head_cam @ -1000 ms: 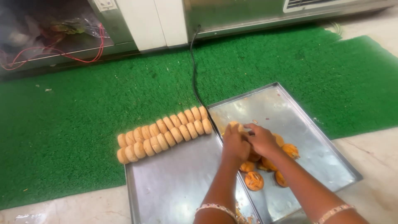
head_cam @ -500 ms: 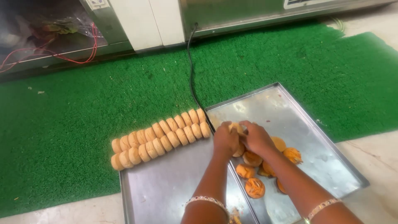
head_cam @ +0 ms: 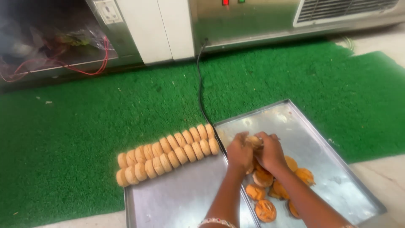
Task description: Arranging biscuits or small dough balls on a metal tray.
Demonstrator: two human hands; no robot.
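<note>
My left hand (head_cam: 238, 153) and my right hand (head_cam: 270, 152) meet over the right metal tray (head_cam: 329, 156), both closed around a small stack of round biscuits (head_cam: 254, 141) held between them. Loose orange-brown biscuits (head_cam: 265, 210) lie flat on that tray below my hands. On the left metal tray (head_cam: 177, 202), two long rows of biscuits standing on edge (head_cam: 168, 154) run along its top edge, just left of my left hand.
Both trays sit on a green turf mat (head_cam: 84, 126) on the floor. A black cable (head_cam: 200, 88) runs from a steel cabinet (head_cam: 253, 17) down to the trays. Red wires (head_cam: 84, 69) lie under an open shelf at back left.
My hands have stayed together over the right tray, closing on the biscuit stack. The view has shifted slightly; the rows on the left tray look unchanged.
</note>
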